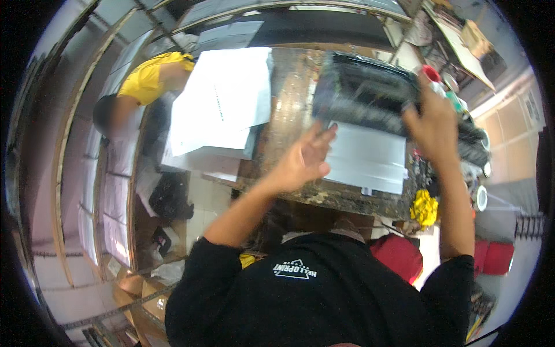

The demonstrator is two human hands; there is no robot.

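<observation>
A dark, glossy, box-shaped bundle [364,87], apparently wrapped in black plastic, lies on the worn wooden table and is smeared by motion. In front of it is a flat pale grey-white sheet or panel [364,159], its far edge meeting the bundle. My left hand [306,159] is open, fingers spread, near the bundle's near left corner and the sheet's left edge; nothing shows in it. My right hand [433,118] is at the bundle's right end, thumb toward its near side. Blur hides whether those fingers grip it.
White paper sheets [225,98] lie piled at the left. A person in a yellow shirt [144,81] bends beyond them, beside shelves [118,191]. Along the table's right side are a red roll [430,73], a white roll [481,198] and a crumpled yellow thing [425,208].
</observation>
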